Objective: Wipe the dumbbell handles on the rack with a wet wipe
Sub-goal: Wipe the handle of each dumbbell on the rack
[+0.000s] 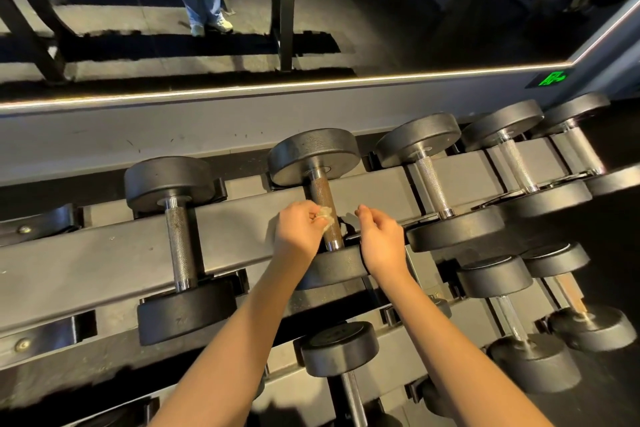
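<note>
A black dumbbell with a rusty knurled handle (322,196) lies on the top tier of the grey rack (104,253), in the middle of the view. My left hand (298,230) pinches a small crumpled wet wipe (325,215) against the left side of that handle, near its lower end. My right hand (379,239) hovers just right of the handle with its fingers loosely curled and nothing in it. The near weight of this dumbbell is partly hidden by my wrists.
Another dumbbell (178,246) lies to the left and several more (433,184) to the right on the same tier. A lower tier holds further dumbbells (341,354). Behind the rack runs a mirror wall (311,28) with a lit strip.
</note>
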A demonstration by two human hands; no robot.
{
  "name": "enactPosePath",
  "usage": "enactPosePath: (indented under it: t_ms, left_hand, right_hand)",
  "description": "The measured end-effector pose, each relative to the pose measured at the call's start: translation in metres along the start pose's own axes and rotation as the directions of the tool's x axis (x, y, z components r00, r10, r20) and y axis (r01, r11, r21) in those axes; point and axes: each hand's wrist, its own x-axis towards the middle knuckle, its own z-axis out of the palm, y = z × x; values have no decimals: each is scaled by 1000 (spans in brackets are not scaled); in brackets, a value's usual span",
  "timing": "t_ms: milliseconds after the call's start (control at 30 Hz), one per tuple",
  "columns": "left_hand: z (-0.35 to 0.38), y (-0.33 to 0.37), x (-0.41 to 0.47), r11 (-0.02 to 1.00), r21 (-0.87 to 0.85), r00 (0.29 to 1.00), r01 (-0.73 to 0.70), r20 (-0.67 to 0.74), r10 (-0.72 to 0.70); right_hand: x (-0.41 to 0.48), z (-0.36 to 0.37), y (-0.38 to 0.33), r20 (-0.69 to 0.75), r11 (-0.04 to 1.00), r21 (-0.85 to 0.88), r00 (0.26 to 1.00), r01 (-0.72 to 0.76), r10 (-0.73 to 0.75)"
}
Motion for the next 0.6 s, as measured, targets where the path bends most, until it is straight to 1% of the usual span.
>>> enactPosePath:
  t_ms: [33,100,133,167,200,233,300,333,367,400,467,600]
  left_hand:
    - [-1,-1,1,998,53,997,30,69,-34]
    - [-5,-1,4,981,181,968,64,226,-105]
    - [-7,-1,4,972,226,953,57,279,-121]
    - [-7,0,3,969,243,944,55,302,-130]
    - [-7,0,2,972,229,948,57,294,-125]
    - [-7,-1,3,982,174,959,74,257,-118]
    - [-8,0,4,995,-5,985,100,139,-99]
    - [-9,0,6,994,-71,994,87,71,-82]
    - [-9,-1,9,992,-101,997,72,25,-70]
    - [-10,-2,12,991,-122,998,62,11,-61]
    - [-10,-5,14,989,-123,996,80,49,-74]
    - [-6,-14,5,994,45,968,102,226,-109]
  right_hand:
    - [0,0,0,-3,1000,1,1000,1,-1]
    - [0,1,0,-12,1000,8,1000,9,-9]
    - [0,1,-1,-14,1000,5,1000,12,-12]
    - [0,0,-1,-16,1000,-2,1000,13,-13]
    - [0,0,-1,-18,1000,-6,1000,12,-13]
    - [0,0,0,-18,1000,-7,1000,13,-14]
    - [0,0,1,-18,1000,-6,1000,17,-17]
    - [0,0,1,-19,1000,-1,1000,15,-15]
    - [0,0,1,-19,1000,7,1000,9,-9]
    - [-1,0,0,-20,1000,14,1000,4,-4]
    - [0,0,0,-18,1000,17,1000,1,-1]
    - [1,-1,0,13,1000,-8,1000,11,-11]
